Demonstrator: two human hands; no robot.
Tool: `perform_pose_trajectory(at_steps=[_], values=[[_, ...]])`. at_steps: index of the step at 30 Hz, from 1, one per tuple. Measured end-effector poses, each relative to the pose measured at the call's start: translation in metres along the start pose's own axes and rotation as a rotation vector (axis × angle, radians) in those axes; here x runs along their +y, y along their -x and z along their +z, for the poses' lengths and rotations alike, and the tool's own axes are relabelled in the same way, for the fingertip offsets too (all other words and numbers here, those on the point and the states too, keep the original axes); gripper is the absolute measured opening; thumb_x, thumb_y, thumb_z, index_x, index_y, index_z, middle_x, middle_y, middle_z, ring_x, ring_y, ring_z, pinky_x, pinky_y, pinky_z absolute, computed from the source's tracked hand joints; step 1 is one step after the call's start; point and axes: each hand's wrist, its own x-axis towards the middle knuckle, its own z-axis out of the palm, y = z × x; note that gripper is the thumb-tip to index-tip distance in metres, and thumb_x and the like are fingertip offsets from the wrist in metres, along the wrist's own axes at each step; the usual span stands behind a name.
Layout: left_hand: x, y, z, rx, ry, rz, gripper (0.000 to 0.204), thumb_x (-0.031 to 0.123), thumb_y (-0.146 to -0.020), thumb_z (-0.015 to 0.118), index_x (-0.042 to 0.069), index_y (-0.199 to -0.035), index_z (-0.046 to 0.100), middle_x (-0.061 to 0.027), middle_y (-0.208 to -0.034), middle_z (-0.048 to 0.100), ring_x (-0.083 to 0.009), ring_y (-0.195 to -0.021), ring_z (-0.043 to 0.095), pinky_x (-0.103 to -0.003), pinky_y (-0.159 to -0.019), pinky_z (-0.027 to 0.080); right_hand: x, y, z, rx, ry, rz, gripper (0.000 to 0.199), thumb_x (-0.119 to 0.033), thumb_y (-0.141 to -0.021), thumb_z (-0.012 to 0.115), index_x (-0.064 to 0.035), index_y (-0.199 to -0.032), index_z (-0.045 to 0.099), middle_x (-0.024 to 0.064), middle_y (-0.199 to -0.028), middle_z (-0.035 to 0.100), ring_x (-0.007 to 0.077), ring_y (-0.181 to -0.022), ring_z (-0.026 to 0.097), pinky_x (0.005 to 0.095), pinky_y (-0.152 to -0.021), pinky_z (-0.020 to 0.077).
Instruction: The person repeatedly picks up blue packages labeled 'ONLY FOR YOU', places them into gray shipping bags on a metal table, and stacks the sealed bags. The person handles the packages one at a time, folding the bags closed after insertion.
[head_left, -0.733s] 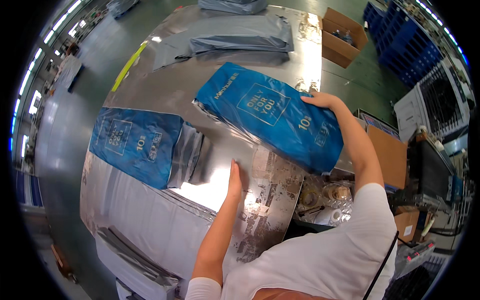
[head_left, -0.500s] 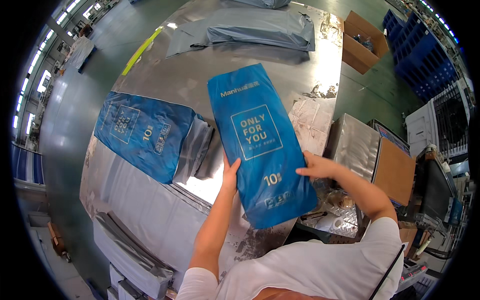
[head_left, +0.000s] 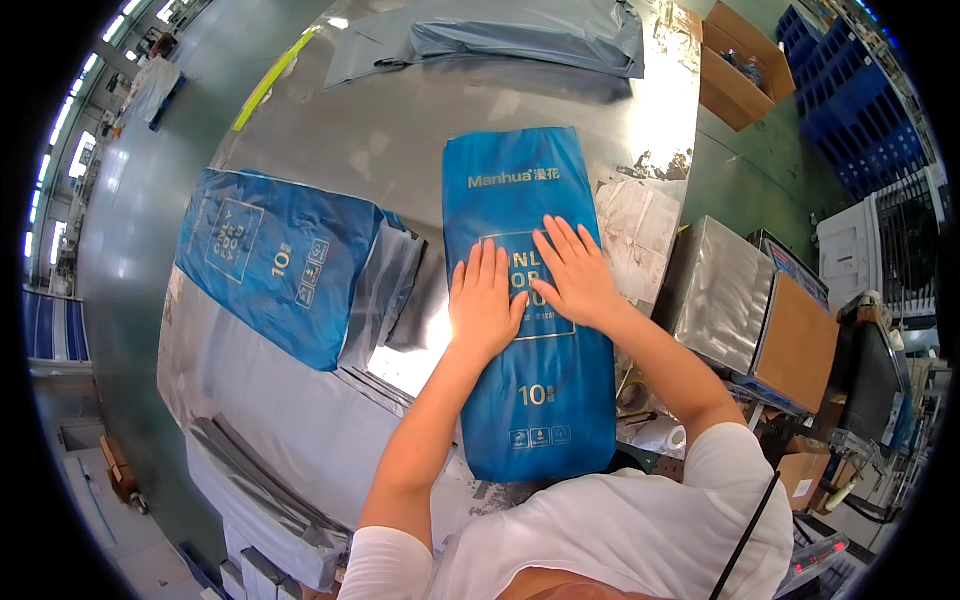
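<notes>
A long blue plastic bag [head_left: 535, 375] with pale printing lies lengthwise in front of me, its near end at my body. My left hand [head_left: 484, 300] rests flat on the left of its upper half, fingers pointing away. Across from it my right hand [head_left: 578, 275] is spread on the right side, thumb toward the left hand. Both palms touch the bag and grip nothing. To the left lies a stack of similar blue bags [head_left: 270, 265], with grey plastic layers [head_left: 385, 300] showing at its right end.
Grey plastic bags [head_left: 520, 45] lie on the metal table [head_left: 400, 130] at the far side. Grey sheeting [head_left: 270, 380] covers its near left. To the right are a metal box [head_left: 715, 290], a cardboard sheet [head_left: 795, 345] and a white roll [head_left: 660, 437]. An open carton [head_left: 740, 75] and blue crates [head_left: 860, 110] stand beyond.
The blue bag has been laid down and turned straighter. Both hands have let go of its side edges and moved up onto its face, now flat.
</notes>
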Motion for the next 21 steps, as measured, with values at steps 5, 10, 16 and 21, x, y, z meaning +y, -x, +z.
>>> perform_pose_trajectory(at_steps=[5,10,16,21], values=[[-0.028,-0.086,0.008,0.272,-0.011,0.059,0.048,0.03,-0.084,0.048,0.003,-0.123,0.044,-0.0142,-0.132,0.039,-0.0277,-0.124,0.034,-0.043,-0.102,0.023,0.048,-0.077,0.035,0.137,0.14,0.055,0.058,-0.039,-0.081,0.051,-0.0057,-0.127,0.041,0.0168,-0.134,0.035,0.0295,-0.126,0.029,0.0451,-0.103,0.0199],[-0.056,-0.121,0.046,0.097,-0.085,-0.011,0.058,0.041,-0.086,0.04,0.007,-0.133,0.033,-0.0136,-0.138,0.03,-0.0257,-0.13,0.024,-0.041,-0.106,0.016,0.071,-0.116,0.054,0.169,0.155,0.115,0.06,-0.042,-0.08,0.05,-0.0084,-0.128,0.041,0.0154,-0.134,0.036,0.0287,-0.126,0.029,0.0472,-0.103,0.0197],[-0.064,-0.124,0.048,0.111,-0.076,-0.027,0.054,0.038,-0.087,0.037,0.008,-0.132,0.034,-0.0137,-0.138,0.03,-0.0254,-0.13,0.024,-0.04,-0.106,0.016,0.075,-0.124,0.063,0.193,0.183,0.081,0.059,-0.044,-0.081,0.046,-0.0085,-0.128,0.04,0.0153,-0.135,0.035,0.0278,-0.128,0.027,0.0464,-0.104,0.0176],[-0.011,-0.03,0.023,0.062,-0.04,0.04,0.055,0.031,-0.085,0.044,0.005,-0.132,0.032,-0.0137,-0.138,0.03,-0.0278,-0.129,0.025,-0.046,-0.105,0.015,0.047,-0.077,0.053,0.132,0.223,0.118,0.058,-0.041,-0.084,0.044,-0.0052,-0.129,0.037,0.0176,-0.135,0.033,0.0316,-0.128,0.026,0.0463,-0.104,0.0177]])
